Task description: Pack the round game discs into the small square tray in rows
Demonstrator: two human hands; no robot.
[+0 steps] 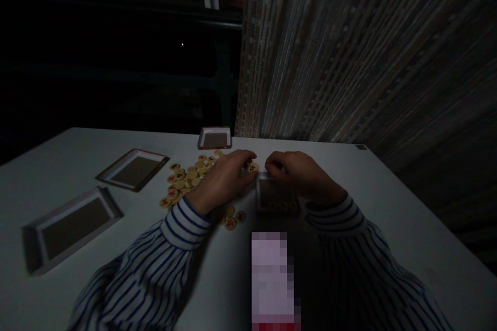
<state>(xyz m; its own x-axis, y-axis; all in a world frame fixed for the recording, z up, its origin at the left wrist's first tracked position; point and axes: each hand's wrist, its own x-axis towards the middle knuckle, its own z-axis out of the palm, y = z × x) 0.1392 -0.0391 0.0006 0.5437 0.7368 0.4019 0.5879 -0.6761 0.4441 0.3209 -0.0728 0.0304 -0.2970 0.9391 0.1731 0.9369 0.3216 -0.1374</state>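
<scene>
Between the thumb and fingers of my left hand [225, 176] is a round Chinese chess piece [252, 167] with a dark character on its face. My right hand [297, 171] is closed, its fingers curled together at the far edge of a small open box [258, 194]; whatever they hold, if anything, is hidden. Several pieces lie in a row along the near side inside this box. To the left, a loose heap of Chinese chess pieces [179, 184], marked in red or black, is partly covered by my left hand. A few more pieces [230, 223] rest below that wrist.
Three more open trays stand on the white table [147, 232]: one at the back [215, 147], one at the left [134, 187] and a larger one [73, 209] nearer the left edge. A string curtain [279, 62] hangs behind the table. A pixelated patch covers the near middle.
</scene>
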